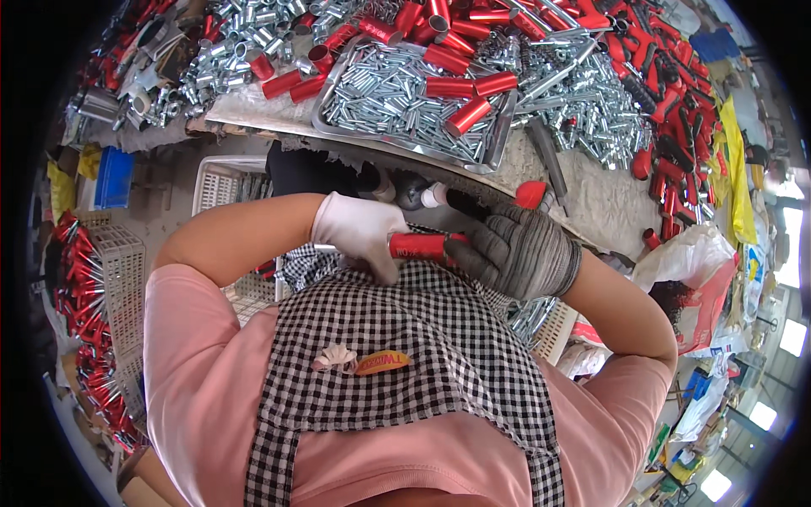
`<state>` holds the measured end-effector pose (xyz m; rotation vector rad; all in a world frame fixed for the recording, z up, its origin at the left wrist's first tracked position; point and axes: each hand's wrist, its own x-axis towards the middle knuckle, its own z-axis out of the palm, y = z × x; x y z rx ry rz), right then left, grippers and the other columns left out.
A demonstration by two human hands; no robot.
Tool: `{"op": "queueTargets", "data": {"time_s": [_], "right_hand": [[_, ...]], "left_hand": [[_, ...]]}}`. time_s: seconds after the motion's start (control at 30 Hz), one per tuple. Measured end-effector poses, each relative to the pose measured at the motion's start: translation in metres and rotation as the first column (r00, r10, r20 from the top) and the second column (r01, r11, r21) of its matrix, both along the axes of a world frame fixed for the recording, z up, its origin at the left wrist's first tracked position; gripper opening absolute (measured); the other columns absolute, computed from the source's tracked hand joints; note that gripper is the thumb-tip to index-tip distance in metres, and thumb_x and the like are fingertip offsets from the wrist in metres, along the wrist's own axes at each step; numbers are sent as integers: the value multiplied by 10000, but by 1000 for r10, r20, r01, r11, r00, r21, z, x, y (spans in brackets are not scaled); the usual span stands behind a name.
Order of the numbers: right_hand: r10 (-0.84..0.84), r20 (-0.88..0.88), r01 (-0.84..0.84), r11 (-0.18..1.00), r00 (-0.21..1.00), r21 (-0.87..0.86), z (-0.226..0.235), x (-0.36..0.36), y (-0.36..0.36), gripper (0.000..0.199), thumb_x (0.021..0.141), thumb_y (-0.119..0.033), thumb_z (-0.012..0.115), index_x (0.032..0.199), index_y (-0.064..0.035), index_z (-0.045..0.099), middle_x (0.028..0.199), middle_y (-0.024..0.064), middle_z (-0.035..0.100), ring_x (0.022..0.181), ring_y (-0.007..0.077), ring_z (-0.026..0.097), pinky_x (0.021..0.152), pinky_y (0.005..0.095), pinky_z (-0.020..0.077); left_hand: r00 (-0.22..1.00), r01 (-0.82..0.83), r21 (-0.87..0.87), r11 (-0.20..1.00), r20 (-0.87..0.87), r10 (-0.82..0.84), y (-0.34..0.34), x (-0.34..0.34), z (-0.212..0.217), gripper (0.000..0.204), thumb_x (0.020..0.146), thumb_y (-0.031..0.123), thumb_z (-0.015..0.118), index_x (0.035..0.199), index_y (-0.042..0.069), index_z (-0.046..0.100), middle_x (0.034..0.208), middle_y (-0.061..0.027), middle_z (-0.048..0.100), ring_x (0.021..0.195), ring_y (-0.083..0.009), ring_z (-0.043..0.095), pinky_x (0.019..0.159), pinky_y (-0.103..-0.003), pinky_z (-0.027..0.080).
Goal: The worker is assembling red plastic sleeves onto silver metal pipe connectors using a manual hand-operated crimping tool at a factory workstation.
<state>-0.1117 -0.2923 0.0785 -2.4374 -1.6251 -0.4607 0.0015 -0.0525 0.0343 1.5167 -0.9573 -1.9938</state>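
Note:
My left hand [361, 232], in a white glove, is closed around the left end of a red metal tube [417, 246]. A short silver rod end [324, 248] sticks out on the left side of that hand. My right hand [517, 253], in a grey knitted glove, grips the tube's right end with bent fingers. The tube lies roughly level in front of my checked apron [363, 313], below the bench edge. Both ends of the tube are hidden by the gloves.
Beyond my hands, a metal tray [405, 147] on the bench holds many silver pins and several red tubes [469, 117]. Silver rings [232, 51] pile up left; red tool parts [676, 127] lie right. Plastic crates [118, 279] stand at my left.

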Motion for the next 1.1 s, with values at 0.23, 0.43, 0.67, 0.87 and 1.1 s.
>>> {"op": "queueTargets", "data": {"time_s": [0.23, 0.43, 0.67, 0.87, 1.1], "right_hand": [[-352, -561, 490, 865, 749, 111, -12, -7, 3, 514, 696, -135, 772, 1190, -52, 656, 929, 127, 706, 780, 273, 703, 692, 358, 570], [-180, -962, 804, 591, 203, 60, -14, -1, 3, 480, 740, -161, 785, 1182, -23, 658, 910, 129, 718, 813, 208, 711, 734, 348, 588], [599, -765, 937, 350, -235, -14, -22, -1, 15, 589, 747, -141, 758, 1279, 9, 555, 915, 112, 659, 708, 176, 639, 666, 335, 566], [813, -551, 961, 267, -187, 68, -45, -4, 31, 613, 782, -210, 742, 1309, -9, 502, 949, 125, 635, 710, 182, 607, 686, 381, 564], [492, -837, 867, 280, 238, 412, -25, -2, 26, 517, 845, -114, 702, 1325, -3, 546, 1136, 102, 681, 1034, 220, 668, 889, 339, 545]], "left_hand": [[591, 45, -278, 959, 781, 199, -5, 2, 27, 187, 771, 252, 637, 723, 74, 667, 696, -178, 647, 730, -407, 648, 646, -480, 519], [308, 76, -278, 958, 920, 242, -3, 7, 42, 140, 765, 204, 618, 774, 71, 659, 723, -160, 665, 736, -371, 668, 678, -475, 528], [-63, 337, -444, 830, 869, 490, 3, 24, 40, 102, 697, 178, 662, 715, 102, 596, 647, -94, 589, 599, -304, 628, 555, -429, 494], [-160, 559, -298, 774, 877, 452, -4, 54, 46, 106, 643, 185, 676, 670, 118, 598, 640, -68, 583, 583, -261, 621, 520, -403, 478], [20, 324, -391, 861, 913, 407, -10, 42, 39, 131, 729, 234, 654, 702, 108, 628, 645, -121, 633, 634, -311, 669, 603, -424, 537]]}}
